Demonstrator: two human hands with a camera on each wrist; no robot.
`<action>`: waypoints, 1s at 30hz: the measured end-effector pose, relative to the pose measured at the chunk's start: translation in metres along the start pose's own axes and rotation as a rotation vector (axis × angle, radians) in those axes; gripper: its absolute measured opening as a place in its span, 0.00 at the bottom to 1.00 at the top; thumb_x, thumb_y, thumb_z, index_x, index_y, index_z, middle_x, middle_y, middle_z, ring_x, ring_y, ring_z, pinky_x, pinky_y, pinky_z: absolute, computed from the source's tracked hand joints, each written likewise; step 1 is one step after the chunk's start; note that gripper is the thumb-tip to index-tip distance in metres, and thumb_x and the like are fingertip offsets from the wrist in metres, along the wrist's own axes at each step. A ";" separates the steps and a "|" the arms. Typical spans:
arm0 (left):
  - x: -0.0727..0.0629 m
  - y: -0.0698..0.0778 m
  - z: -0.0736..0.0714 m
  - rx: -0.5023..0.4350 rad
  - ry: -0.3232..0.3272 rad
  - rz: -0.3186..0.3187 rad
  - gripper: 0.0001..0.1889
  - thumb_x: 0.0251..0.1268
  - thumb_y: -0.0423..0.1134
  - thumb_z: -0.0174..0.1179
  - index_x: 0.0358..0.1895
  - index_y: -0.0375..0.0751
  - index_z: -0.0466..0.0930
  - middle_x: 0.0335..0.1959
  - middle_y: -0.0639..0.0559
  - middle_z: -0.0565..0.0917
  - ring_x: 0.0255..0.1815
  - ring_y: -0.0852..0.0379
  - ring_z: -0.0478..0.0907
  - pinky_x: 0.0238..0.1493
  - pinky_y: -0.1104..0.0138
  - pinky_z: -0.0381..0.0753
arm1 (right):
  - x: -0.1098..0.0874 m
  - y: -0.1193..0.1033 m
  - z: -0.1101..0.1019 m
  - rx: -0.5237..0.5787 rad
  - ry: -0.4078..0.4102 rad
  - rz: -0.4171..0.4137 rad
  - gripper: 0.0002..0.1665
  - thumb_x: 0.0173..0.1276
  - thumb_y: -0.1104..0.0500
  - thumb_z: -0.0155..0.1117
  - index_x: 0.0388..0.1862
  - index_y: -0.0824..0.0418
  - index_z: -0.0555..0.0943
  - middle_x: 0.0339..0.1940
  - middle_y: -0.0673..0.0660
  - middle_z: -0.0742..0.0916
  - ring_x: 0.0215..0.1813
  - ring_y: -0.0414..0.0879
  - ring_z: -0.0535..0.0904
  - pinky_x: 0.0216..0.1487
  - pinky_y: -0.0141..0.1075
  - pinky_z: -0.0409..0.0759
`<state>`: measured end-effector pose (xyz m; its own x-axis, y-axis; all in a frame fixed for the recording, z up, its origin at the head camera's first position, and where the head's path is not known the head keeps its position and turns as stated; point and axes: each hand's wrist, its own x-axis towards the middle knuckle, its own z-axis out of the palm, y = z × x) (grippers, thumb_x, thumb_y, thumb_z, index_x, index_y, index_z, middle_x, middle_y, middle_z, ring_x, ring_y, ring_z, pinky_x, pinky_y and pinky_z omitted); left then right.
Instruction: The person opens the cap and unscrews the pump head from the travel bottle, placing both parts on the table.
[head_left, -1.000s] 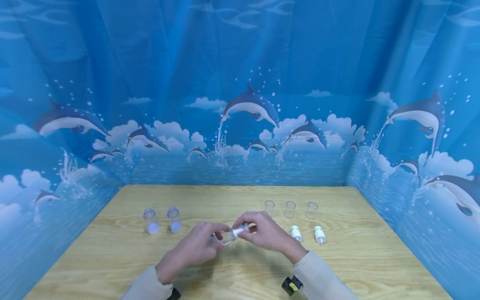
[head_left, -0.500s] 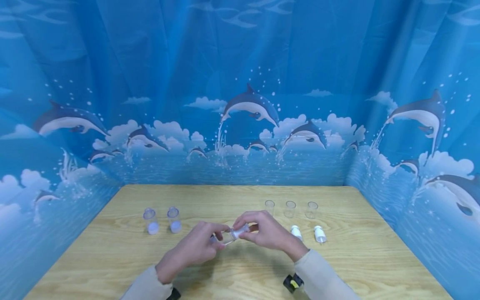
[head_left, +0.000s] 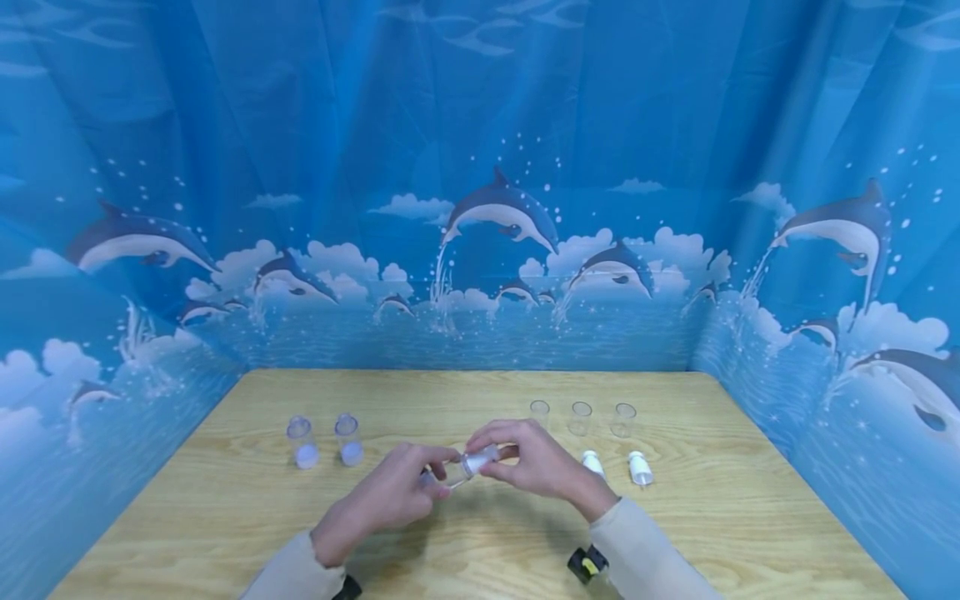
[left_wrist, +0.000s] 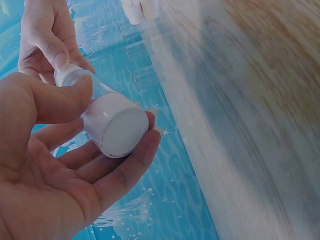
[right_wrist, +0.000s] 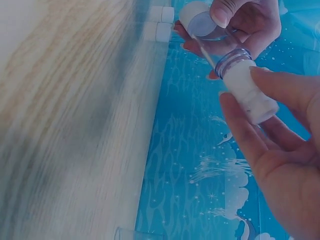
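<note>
Over the middle of the table both hands hold one small clear container (head_left: 454,475), tilted on its side. My left hand (head_left: 397,490) grips its left end, thumb on top and fingers below. In the left wrist view that end is a round white cap (left_wrist: 117,127). My right hand (head_left: 536,467) pinches the other end, a white cylindrical part (right_wrist: 250,92) next to a clear ridged collar (right_wrist: 232,62). Clear wall spans the gap between the hands. In the head view, fingers cover much of the left end.
Two clear containers with white ends, one of them this container (head_left: 347,442), stand at left. Several clear cups (head_left: 623,421) form a row at back right. In front of them lie two white bottle-like parts (head_left: 640,469), one partly behind the right hand. A dolphin-print curtain (head_left: 480,167) surrounds the wooden table (head_left: 480,558).
My right hand and forearm have shifted very slightly, the wrist moving a little to the right. The white part between its fingertips looks slightly turned. My left hand has stayed still.
</note>
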<state>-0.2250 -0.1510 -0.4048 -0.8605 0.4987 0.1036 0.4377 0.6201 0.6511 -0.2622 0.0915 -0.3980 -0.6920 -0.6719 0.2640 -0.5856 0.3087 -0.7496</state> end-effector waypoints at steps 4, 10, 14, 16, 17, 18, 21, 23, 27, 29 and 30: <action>0.000 0.000 0.000 0.010 0.005 0.005 0.24 0.61 0.26 0.67 0.62 0.37 0.82 0.41 0.46 0.89 0.31 0.63 0.81 0.27 0.71 0.82 | -0.001 0.000 -0.002 0.001 0.011 0.006 0.20 0.66 0.67 0.71 0.58 0.58 0.85 0.59 0.57 0.88 0.58 0.52 0.85 0.54 0.31 0.87; 0.001 -0.002 0.000 0.041 0.018 0.028 0.23 0.61 0.27 0.67 0.61 0.37 0.83 0.42 0.44 0.90 0.37 0.59 0.85 0.31 0.73 0.82 | 0.000 0.002 -0.001 -0.035 0.011 0.015 0.19 0.72 0.60 0.68 0.60 0.61 0.83 0.57 0.59 0.88 0.55 0.49 0.87 0.53 0.31 0.87; 0.001 -0.002 0.001 0.059 0.019 0.040 0.23 0.62 0.27 0.67 0.62 0.37 0.83 0.44 0.43 0.91 0.40 0.57 0.87 0.34 0.73 0.83 | 0.001 0.002 -0.001 -0.055 0.019 0.047 0.19 0.76 0.54 0.63 0.59 0.63 0.83 0.57 0.62 0.89 0.52 0.51 0.88 0.51 0.28 0.86; 0.001 -0.002 0.001 0.062 0.017 0.039 0.23 0.62 0.27 0.67 0.62 0.37 0.82 0.44 0.43 0.91 0.40 0.57 0.87 0.35 0.73 0.83 | 0.001 0.002 -0.001 -0.053 0.012 0.071 0.18 0.77 0.53 0.62 0.58 0.63 0.84 0.55 0.62 0.89 0.50 0.53 0.89 0.47 0.28 0.87; 0.001 -0.002 0.001 0.064 0.018 0.040 0.23 0.62 0.27 0.67 0.62 0.37 0.82 0.44 0.43 0.91 0.40 0.57 0.87 0.35 0.73 0.84 | 0.001 0.002 -0.001 -0.046 0.006 0.083 0.18 0.77 0.53 0.62 0.57 0.63 0.84 0.55 0.63 0.89 0.49 0.54 0.89 0.46 0.29 0.88; 0.001 -0.002 0.001 0.064 0.018 0.040 0.23 0.61 0.27 0.67 0.62 0.37 0.82 0.44 0.43 0.91 0.40 0.57 0.87 0.35 0.73 0.84 | 0.001 0.002 0.000 -0.034 -0.001 0.093 0.18 0.78 0.53 0.61 0.57 0.64 0.84 0.54 0.63 0.90 0.48 0.56 0.89 0.44 0.31 0.89; 0.001 -0.001 0.002 0.065 0.024 0.047 0.24 0.60 0.27 0.67 0.62 0.38 0.83 0.44 0.44 0.91 0.40 0.58 0.87 0.36 0.74 0.84 | 0.002 0.002 0.002 0.002 -0.020 0.116 0.18 0.78 0.54 0.60 0.56 0.66 0.84 0.51 0.62 0.90 0.46 0.59 0.89 0.41 0.36 0.91; 0.001 -0.001 0.003 0.065 0.026 0.055 0.23 0.60 0.27 0.67 0.61 0.39 0.83 0.44 0.44 0.91 0.40 0.58 0.87 0.36 0.74 0.83 | 0.002 0.001 0.003 0.025 -0.024 0.123 0.16 0.78 0.56 0.60 0.54 0.66 0.85 0.49 0.62 0.90 0.45 0.58 0.89 0.41 0.37 0.91; 0.001 -0.001 0.004 0.058 0.017 0.055 0.23 0.60 0.27 0.68 0.61 0.41 0.83 0.43 0.45 0.91 0.38 0.58 0.86 0.34 0.75 0.83 | 0.002 -0.002 0.004 0.019 -0.021 0.119 0.13 0.77 0.59 0.61 0.51 0.65 0.86 0.45 0.62 0.91 0.41 0.49 0.90 0.41 0.35 0.90; 0.001 -0.001 0.004 0.053 0.011 0.052 0.23 0.60 0.28 0.68 0.61 0.41 0.83 0.42 0.45 0.91 0.37 0.59 0.86 0.33 0.75 0.83 | 0.002 -0.002 0.004 0.008 -0.018 0.124 0.12 0.77 0.60 0.61 0.51 0.64 0.86 0.45 0.60 0.91 0.40 0.43 0.89 0.42 0.35 0.90; 0.001 -0.001 0.004 0.053 0.010 0.048 0.24 0.60 0.28 0.68 0.61 0.41 0.83 0.42 0.45 0.91 0.37 0.59 0.86 0.33 0.75 0.83 | 0.002 -0.003 0.004 0.000 -0.018 0.125 0.12 0.76 0.60 0.62 0.51 0.63 0.86 0.45 0.59 0.91 0.39 0.41 0.89 0.42 0.34 0.90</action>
<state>-0.2252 -0.1488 -0.4082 -0.8406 0.5229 0.1416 0.4917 0.6268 0.6045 -0.2604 0.0868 -0.3977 -0.7519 -0.6401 0.1577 -0.4952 0.3905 -0.7761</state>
